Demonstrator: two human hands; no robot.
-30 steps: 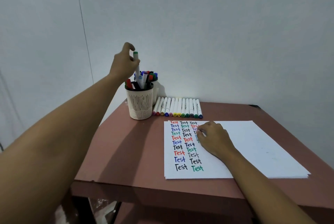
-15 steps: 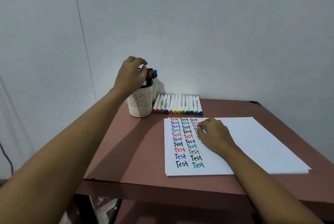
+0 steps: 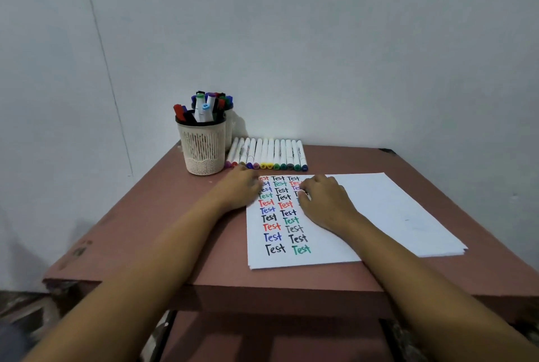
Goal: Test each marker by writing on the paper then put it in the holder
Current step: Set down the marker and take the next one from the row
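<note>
Table (image 3: pixel 151 215): reddish-brown top, set into a corner of pale wall (image 3: pixel 320 40).

Far left corner: cream mesh holder (image 3: pixel 201 148), upright, dark rim. Capped markers (image 3: pixel 204 107) stand in it, leaning at mixed angles: red, black, white-bodied, one with a light blue end. A second holder (image 3: pixel 229 128) stands just behind it and to its right, mostly hidden and also stuffed with markers.

Left hand (image 3: pixel 240 191): palm down on the table at the paper's far left corner, just near of the row's left end. Fingers lie together, loosely bent, with the tips over the first column of writing. Nothing is visible in its grip.

Far edge, just right of the holder: a row of markers (image 3: pixel 267 154), white bodies, lying side by side and touching, coloured caps toward the person.

Paper (image 3: pixel 393 215): white stack, right of centre, reaching almost to the near edge. Its left part carries columns of the word "Test" in red, blue, green and black. Its right part is blank.

Right hand (image 3: pixel 326 204): knuckles up on the paper over the third column. Fingers are curled under, tips toward the sheet. Cannot tell whether they pinch anything.
</note>
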